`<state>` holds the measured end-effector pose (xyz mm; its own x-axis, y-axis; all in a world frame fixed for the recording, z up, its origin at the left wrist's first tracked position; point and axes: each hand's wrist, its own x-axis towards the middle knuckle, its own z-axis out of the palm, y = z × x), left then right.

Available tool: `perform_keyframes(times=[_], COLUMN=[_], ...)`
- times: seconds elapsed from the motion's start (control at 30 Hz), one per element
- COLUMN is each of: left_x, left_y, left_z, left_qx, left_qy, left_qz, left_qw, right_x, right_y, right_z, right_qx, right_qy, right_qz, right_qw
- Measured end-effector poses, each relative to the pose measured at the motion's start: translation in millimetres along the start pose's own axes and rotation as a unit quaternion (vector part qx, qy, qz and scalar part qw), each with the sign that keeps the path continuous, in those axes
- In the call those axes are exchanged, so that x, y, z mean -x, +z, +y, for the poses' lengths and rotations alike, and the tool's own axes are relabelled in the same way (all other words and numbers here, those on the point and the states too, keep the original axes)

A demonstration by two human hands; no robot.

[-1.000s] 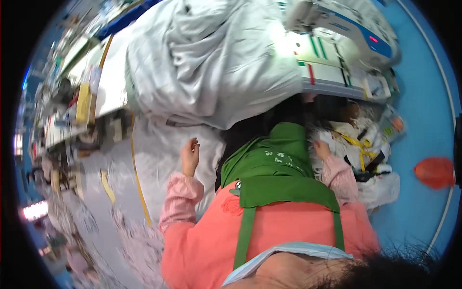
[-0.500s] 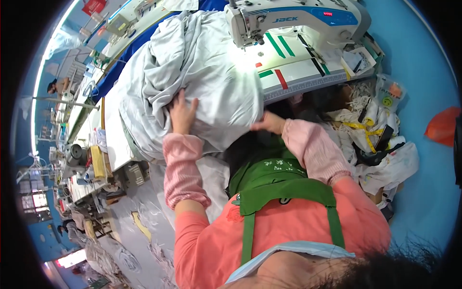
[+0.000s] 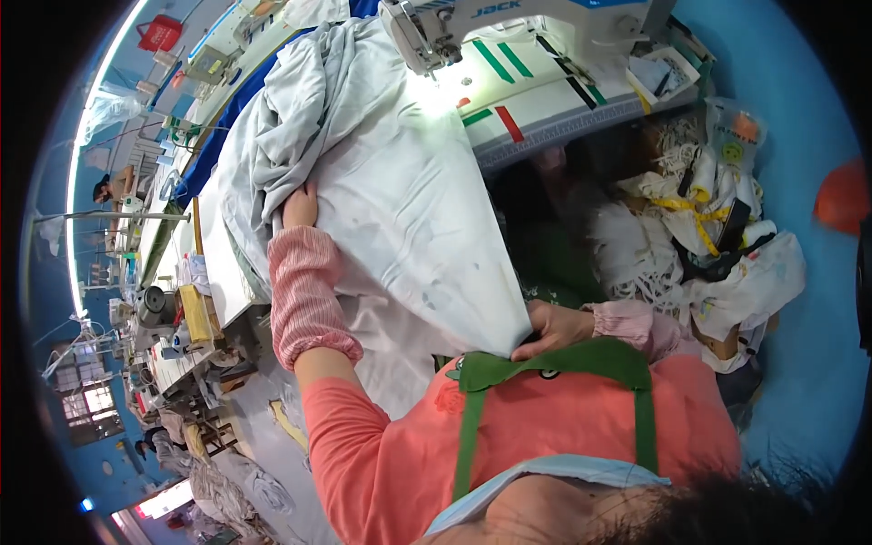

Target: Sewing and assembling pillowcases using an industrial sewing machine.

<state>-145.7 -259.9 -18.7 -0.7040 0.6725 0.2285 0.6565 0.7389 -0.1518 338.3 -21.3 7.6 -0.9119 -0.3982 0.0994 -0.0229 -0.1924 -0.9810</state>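
A large pale grey-white fabric spreads over the sewing table and hangs down toward my lap. My right hand is closed on its near corner, close against my green apron. On the left, my left hand lies against the bunched folds of the same fabric; its fingertips are mostly hidden, so its grip cannot be made out. Between the two hands the cloth is drawn into a long slanting edge. Beyond it stands a white sewing machine, its lit needle area over the fabric's far part.
Green, red and black strips mark the white machine table. A small white box sits at its right end. Below hang scraps, thread and a yellow measuring tape. More sewing machines line the left, near a yellow box.
My right hand has pulled the fabric's corner down toward my body, stretching the cloth's edge straight. My left hand has shifted left and slightly down to the bunched folds. The view has shifted slightly.
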Motion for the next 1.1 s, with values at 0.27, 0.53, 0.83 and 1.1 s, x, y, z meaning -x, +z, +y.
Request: perform_keyframes(times=[0.27,0.53,0.83,1.1], left_x=[123,200,200,109], left_y=[-171,-273,-282,-159], left_z=[204,231,230,175], left_qx=[0.321,0.316,0.423,0.522], left_qy=[0.294,0.583,0.589,0.184], left_qz=[-0.304,-0.182,-0.159,-0.15], left_qw=[0.847,0.726,0.67,0.819], right_x=[-4,4,-40,17], right_y=[45,65,17,-12], right_z=[-7,-59,-83,0], right_qx=[0.154,0.129,0.542,0.484], right_qy=[-0.103,-0.184,-0.405,-0.281], right_qz=[-0.049,-0.112,0.184,0.138], right_qw=[0.981,0.968,0.713,0.817])
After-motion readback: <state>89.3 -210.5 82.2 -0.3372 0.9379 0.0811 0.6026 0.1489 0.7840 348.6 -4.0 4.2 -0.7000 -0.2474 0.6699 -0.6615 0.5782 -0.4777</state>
